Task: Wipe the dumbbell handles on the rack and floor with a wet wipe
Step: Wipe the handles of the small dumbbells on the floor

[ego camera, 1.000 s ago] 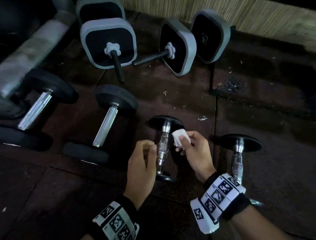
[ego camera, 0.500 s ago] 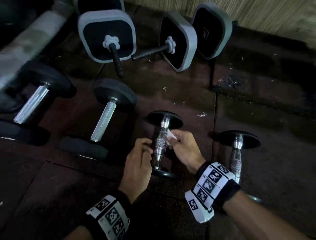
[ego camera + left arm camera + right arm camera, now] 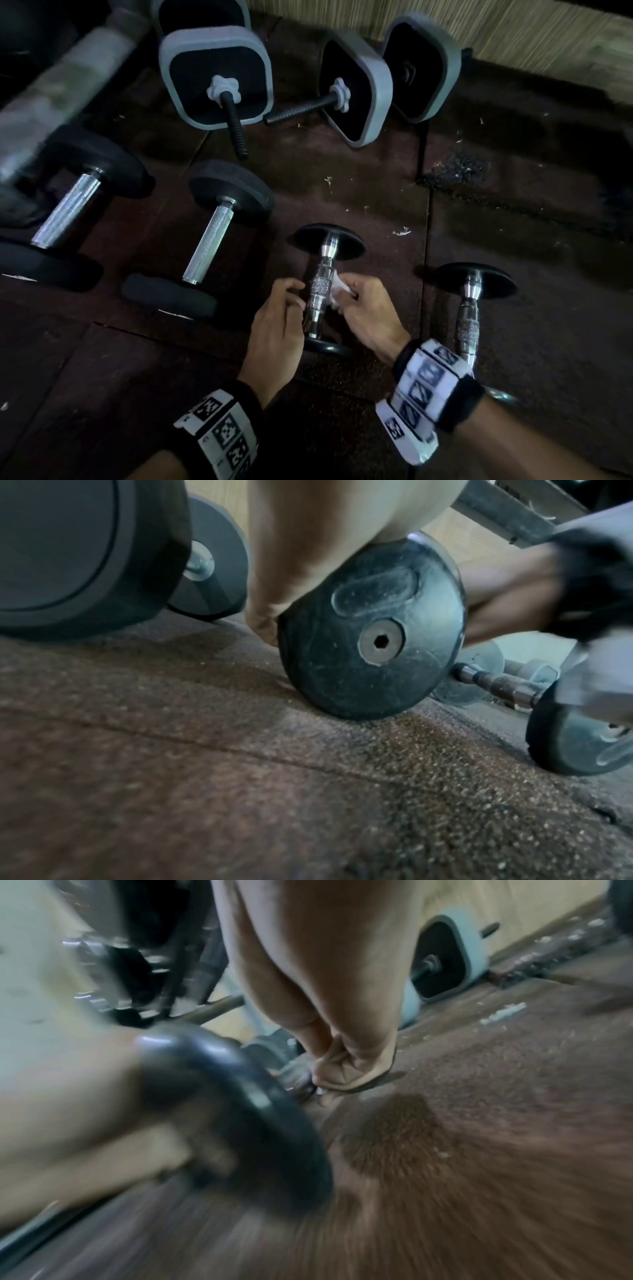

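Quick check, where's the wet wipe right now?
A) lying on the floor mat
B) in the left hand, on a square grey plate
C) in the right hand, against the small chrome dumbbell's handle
C: the right hand pinches the white wet wipe against the small chrome dumbbell's handle.

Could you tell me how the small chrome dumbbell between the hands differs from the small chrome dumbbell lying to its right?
The small chrome dumbbell between the hands has the left hand against its handle and the right hand pressing a white wet wipe to it; the small chrome dumbbell to the right lies untouched. Its near plate sits behind the right wrist. Both have black round plates and lie on the brown rubber floor.
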